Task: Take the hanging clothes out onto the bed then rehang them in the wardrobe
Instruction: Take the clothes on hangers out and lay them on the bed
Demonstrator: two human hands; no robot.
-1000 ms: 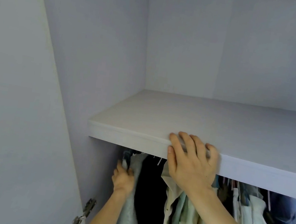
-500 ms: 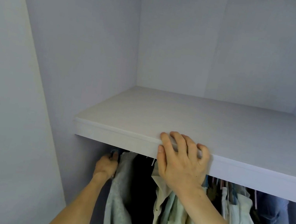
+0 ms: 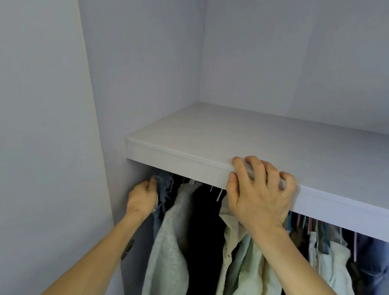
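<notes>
The left hand (image 3: 142, 199) reaches up under the shelf (image 3: 214, 145), gripping a denim garment (image 3: 165, 191). The right hand (image 3: 258, 195) hooks curled fingers (image 3: 253, 165) over the shelf's front edge.

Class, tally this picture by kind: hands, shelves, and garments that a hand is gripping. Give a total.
Hands: 2 (left hand, right hand)
Shelves: 1 (shelf)
Gripped garments: 1 (blue denim garment)
Total: 4
</notes>
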